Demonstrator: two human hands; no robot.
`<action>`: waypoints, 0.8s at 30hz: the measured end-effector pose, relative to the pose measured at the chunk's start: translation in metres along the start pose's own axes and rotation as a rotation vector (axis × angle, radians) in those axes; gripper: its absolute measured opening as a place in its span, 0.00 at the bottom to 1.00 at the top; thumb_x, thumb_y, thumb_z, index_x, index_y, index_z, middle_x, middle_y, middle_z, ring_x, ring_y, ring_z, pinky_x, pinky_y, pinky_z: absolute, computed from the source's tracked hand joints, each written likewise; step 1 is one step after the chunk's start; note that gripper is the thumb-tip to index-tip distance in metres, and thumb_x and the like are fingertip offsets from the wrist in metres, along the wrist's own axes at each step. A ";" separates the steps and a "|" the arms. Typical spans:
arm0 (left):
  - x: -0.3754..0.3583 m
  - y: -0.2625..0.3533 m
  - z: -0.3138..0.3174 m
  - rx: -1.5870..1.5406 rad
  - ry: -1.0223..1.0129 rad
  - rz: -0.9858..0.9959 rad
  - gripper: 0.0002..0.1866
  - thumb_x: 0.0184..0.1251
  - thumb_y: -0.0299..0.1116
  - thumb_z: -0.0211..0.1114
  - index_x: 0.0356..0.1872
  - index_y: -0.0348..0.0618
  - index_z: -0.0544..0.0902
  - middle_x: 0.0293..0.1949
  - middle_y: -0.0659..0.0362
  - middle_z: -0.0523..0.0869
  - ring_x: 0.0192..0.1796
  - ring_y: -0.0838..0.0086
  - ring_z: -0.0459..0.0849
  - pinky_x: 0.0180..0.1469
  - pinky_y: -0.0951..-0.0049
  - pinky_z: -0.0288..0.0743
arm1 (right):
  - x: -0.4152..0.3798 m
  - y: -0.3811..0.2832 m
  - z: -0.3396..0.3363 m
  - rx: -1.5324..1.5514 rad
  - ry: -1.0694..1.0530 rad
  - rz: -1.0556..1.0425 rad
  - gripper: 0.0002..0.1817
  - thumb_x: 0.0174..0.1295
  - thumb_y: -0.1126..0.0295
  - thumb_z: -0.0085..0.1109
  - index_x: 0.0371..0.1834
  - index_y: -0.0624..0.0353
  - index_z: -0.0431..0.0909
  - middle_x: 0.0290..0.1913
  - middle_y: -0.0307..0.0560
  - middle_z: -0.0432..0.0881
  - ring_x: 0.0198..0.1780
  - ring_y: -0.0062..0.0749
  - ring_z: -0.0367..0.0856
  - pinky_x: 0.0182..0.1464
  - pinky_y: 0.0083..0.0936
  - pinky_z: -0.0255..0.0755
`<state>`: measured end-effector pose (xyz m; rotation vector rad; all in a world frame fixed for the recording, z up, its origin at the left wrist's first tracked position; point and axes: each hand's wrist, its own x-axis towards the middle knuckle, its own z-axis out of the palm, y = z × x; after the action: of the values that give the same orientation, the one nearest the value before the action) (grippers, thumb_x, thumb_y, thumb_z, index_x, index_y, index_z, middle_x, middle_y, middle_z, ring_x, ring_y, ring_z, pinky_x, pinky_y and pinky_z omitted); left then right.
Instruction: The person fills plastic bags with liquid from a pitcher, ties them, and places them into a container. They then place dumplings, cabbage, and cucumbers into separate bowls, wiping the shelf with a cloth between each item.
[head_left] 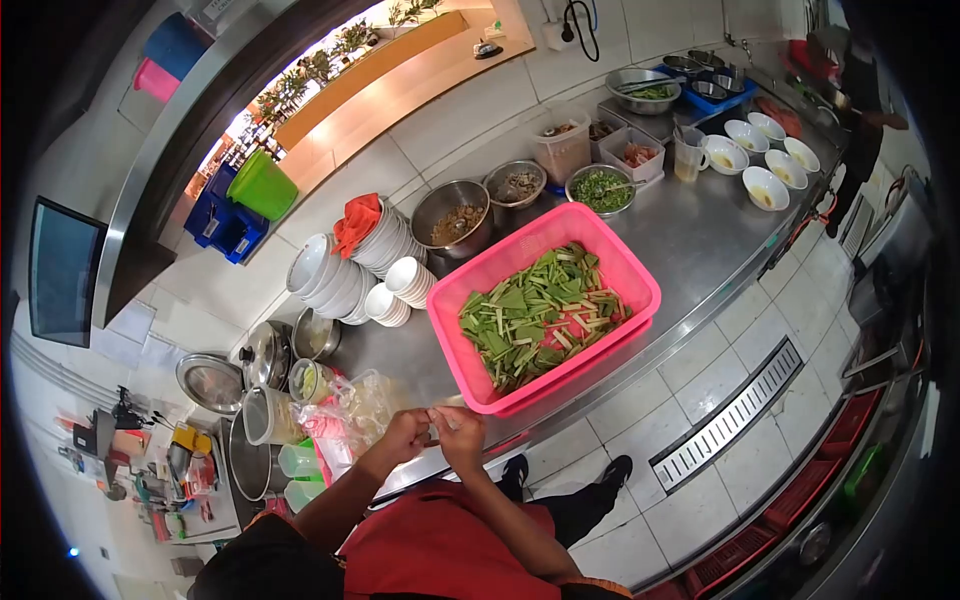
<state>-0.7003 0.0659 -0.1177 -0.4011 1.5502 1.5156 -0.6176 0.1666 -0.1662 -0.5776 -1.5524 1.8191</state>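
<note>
We pinch something too small to identify between our left hand and right hand. Just beyond, the pink plastic basket of cut green stalks runs diagonally along the steel counter.

White tiled wall far; grey tiled floor with metal drain grate right; dark screen left.

Bright, even overhead light fills the fisheye view, with soft glare on the stainless steel worktop, strongly curved edges, black corners and slightly soft detail.
</note>
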 end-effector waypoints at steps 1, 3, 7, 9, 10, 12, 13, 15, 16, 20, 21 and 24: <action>-0.011 0.007 0.000 -0.002 0.001 -0.005 0.07 0.58 0.27 0.56 0.36 0.41 0.80 0.12 0.65 0.65 0.13 0.79 0.63 0.23 0.68 0.71 | 0.003 -0.020 -0.001 -0.102 0.030 -0.112 0.08 0.54 0.70 0.68 0.34 0.63 0.84 0.33 0.49 0.86 0.36 0.37 0.83 0.40 0.31 0.74; -0.031 0.025 0.002 0.022 -0.116 0.054 0.15 0.56 0.25 0.54 0.45 0.37 0.79 0.13 0.66 0.67 0.13 0.80 0.64 0.22 0.72 0.70 | 0.003 -0.033 0.001 -0.137 0.045 -0.188 0.08 0.55 0.70 0.67 0.35 0.61 0.83 0.36 0.48 0.85 0.40 0.44 0.81 0.47 0.36 0.70; -0.068 0.061 -0.002 0.411 -0.313 0.221 0.23 0.52 0.24 0.53 0.53 0.32 0.76 0.16 0.63 0.72 0.14 0.79 0.67 0.21 0.77 0.67 | -0.006 -0.030 0.012 -0.262 -0.027 -0.228 0.04 0.56 0.71 0.64 0.35 0.55 0.84 0.35 0.47 0.84 0.37 0.42 0.80 0.46 0.36 0.68; -0.078 0.069 -0.008 0.453 -0.311 0.257 0.25 0.51 0.24 0.54 0.55 0.31 0.76 0.20 0.60 0.76 0.15 0.79 0.69 0.20 0.78 0.66 | -0.002 -0.073 0.014 -0.145 -0.007 -0.314 0.02 0.55 0.71 0.64 0.32 0.55 0.83 0.32 0.46 0.82 0.36 0.43 0.78 0.44 0.37 0.68; -0.080 0.070 -0.011 0.440 -0.351 0.268 0.25 0.50 0.24 0.54 0.54 0.30 0.76 0.22 0.58 0.79 0.15 0.78 0.71 0.20 0.78 0.66 | 0.001 -0.074 0.015 -0.180 0.047 -0.336 0.02 0.55 0.71 0.64 0.32 0.55 0.83 0.32 0.46 0.82 0.36 0.43 0.78 0.44 0.37 0.68; -0.081 0.068 -0.020 0.596 -0.405 0.402 0.25 0.50 0.25 0.55 0.54 0.30 0.76 0.24 0.55 0.81 0.16 0.77 0.72 0.19 0.77 0.66 | 0.003 -0.073 0.016 -0.189 -0.002 -0.391 0.02 0.56 0.72 0.63 0.31 0.56 0.80 0.31 0.46 0.82 0.34 0.42 0.78 0.43 0.37 0.67; -0.090 0.069 -0.012 0.462 -0.406 0.361 0.25 0.49 0.24 0.56 0.53 0.29 0.76 0.25 0.55 0.81 0.16 0.76 0.72 0.19 0.77 0.66 | 0.005 -0.074 0.012 -0.212 0.039 -0.411 0.02 0.56 0.72 0.63 0.31 0.56 0.80 0.31 0.46 0.82 0.34 0.42 0.78 0.43 0.37 0.67; -0.098 0.063 -0.006 0.404 -0.397 0.331 0.25 0.49 0.24 0.57 0.53 0.27 0.75 0.26 0.54 0.81 0.15 0.75 0.73 0.19 0.76 0.66 | 0.010 -0.079 -0.001 -0.222 -0.215 -0.362 0.04 0.55 0.73 0.63 0.32 0.57 0.79 0.32 0.46 0.82 0.35 0.41 0.79 0.42 0.35 0.68; -0.101 0.064 0.000 0.474 -0.391 0.352 0.25 0.48 0.23 0.57 0.53 0.27 0.75 0.25 0.54 0.81 0.15 0.74 0.73 0.18 0.76 0.66 | 0.015 -0.095 -0.008 -0.232 -0.188 -0.382 0.04 0.55 0.73 0.63 0.32 0.57 0.79 0.32 0.46 0.82 0.35 0.41 0.79 0.42 0.35 0.68; -0.111 0.064 0.030 0.377 -0.470 0.376 0.24 0.49 0.22 0.58 0.52 0.27 0.76 0.18 0.55 0.78 0.16 0.74 0.74 0.19 0.76 0.67 | 0.022 -0.133 -0.039 -0.103 -0.231 -0.265 0.07 0.54 0.74 0.64 0.35 0.60 0.79 0.33 0.45 0.83 0.37 0.38 0.81 0.39 0.31 0.71; -0.113 0.064 0.039 0.398 -0.492 0.383 0.23 0.49 0.22 0.59 0.51 0.27 0.77 0.17 0.56 0.78 0.16 0.74 0.74 0.19 0.77 0.67 | 0.028 -0.145 -0.053 -0.157 -0.331 -0.192 0.07 0.53 0.74 0.64 0.35 0.60 0.79 0.34 0.45 0.83 0.37 0.38 0.81 0.40 0.31 0.71; -0.117 0.055 0.071 0.364 -0.487 0.425 0.22 0.50 0.22 0.59 0.50 0.27 0.77 0.18 0.57 0.78 0.16 0.75 0.74 0.19 0.77 0.67 | 0.039 -0.164 -0.083 -0.234 -0.397 -0.133 0.07 0.50 0.75 0.64 0.33 0.59 0.80 0.32 0.44 0.81 0.36 0.38 0.79 0.40 0.32 0.71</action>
<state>-0.6526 0.1010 0.0179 0.5026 1.5185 1.4506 -0.5526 0.2627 -0.0190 -0.2136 -2.0345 1.7341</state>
